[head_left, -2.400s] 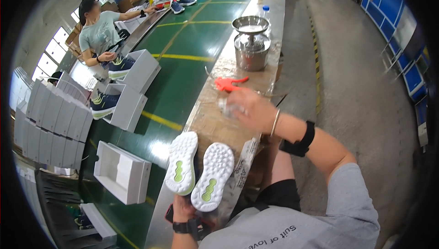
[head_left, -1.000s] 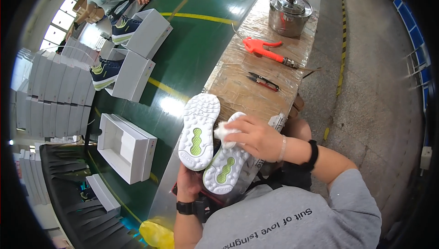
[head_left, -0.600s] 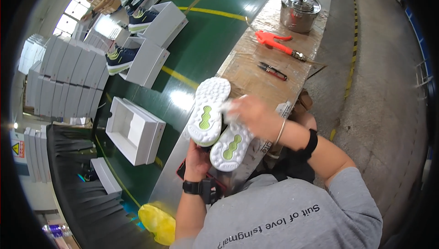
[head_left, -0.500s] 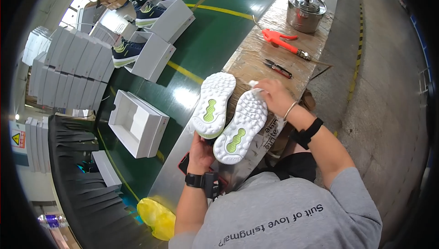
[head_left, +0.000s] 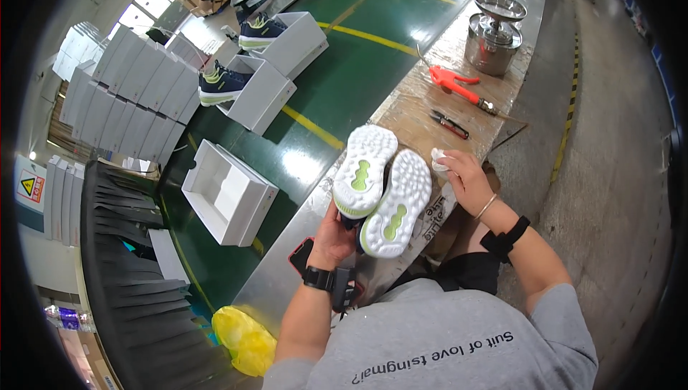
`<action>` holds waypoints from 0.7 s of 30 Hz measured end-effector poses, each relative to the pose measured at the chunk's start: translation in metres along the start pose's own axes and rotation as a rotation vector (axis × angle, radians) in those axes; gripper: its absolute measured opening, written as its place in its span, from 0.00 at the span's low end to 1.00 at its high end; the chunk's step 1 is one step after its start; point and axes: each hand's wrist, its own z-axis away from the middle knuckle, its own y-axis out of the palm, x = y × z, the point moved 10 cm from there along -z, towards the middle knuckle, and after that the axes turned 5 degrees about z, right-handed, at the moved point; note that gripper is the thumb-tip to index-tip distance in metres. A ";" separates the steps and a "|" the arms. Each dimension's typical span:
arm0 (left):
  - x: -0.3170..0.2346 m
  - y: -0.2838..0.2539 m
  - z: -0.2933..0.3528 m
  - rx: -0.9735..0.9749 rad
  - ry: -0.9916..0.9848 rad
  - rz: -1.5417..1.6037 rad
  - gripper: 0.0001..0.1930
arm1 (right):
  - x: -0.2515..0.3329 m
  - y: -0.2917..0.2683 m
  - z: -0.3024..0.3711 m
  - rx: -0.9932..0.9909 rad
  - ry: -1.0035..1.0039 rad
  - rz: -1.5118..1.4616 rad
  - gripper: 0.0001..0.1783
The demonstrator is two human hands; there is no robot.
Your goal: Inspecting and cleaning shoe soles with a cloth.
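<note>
Two sneakers with white soles and lime-green inserts, the left shoe (head_left: 365, 164) and the right shoe (head_left: 398, 203), are held side by side, soles up. My left hand (head_left: 332, 241) is closed around them at the heel end, its fingers partly hidden beneath. Between the fingers of my right hand (head_left: 466, 181) is pinched a crumpled white cloth (head_left: 438, 160). That hand is just right of the right shoe, apart from it.
Beyond the shoes on the bench lie black thread snips (head_left: 450, 124), a red air gun (head_left: 453, 83) and a steel dispenser pot (head_left: 493, 42). A phone (head_left: 299, 254) lies by my left wrist. White shoe boxes (head_left: 229, 193) sit on the green conveyor (head_left: 301, 150); a yellow bag (head_left: 244, 340) is nearby.
My right hand has drawn off the right shoe's toe, bringing the cloth away. The two shoes have tilted slightly in my left hand. At the far left, another person now lifts a white box.
</note>
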 end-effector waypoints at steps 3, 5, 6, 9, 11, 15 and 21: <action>-0.002 -0.003 0.010 0.015 0.011 -0.071 0.24 | 0.049 -0.021 -0.033 -0.083 -0.077 -0.213 0.21; -0.005 -0.007 0.021 -0.006 0.040 -0.126 0.24 | 0.124 -0.015 -0.039 0.042 -0.360 -0.311 0.22; -0.009 -0.011 0.025 -0.025 0.070 -0.178 0.24 | 0.152 -0.005 -0.031 0.101 -0.514 -0.285 0.22; -0.009 -0.033 0.021 0.020 0.020 -0.153 0.25 | 0.122 0.043 -0.041 0.129 -0.463 -0.211 0.21; -0.005 -0.038 0.015 -0.001 0.000 -0.068 0.26 | 0.037 0.079 -0.065 0.187 -0.241 -0.044 0.20; -0.007 -0.048 0.012 -0.184 -0.001 -0.128 0.24 | -0.041 0.103 -0.094 0.255 0.068 -0.041 0.17; -0.014 -0.061 0.024 -0.147 0.066 -0.160 0.24 | 0.187 0.070 -0.067 0.381 -0.658 -0.394 0.20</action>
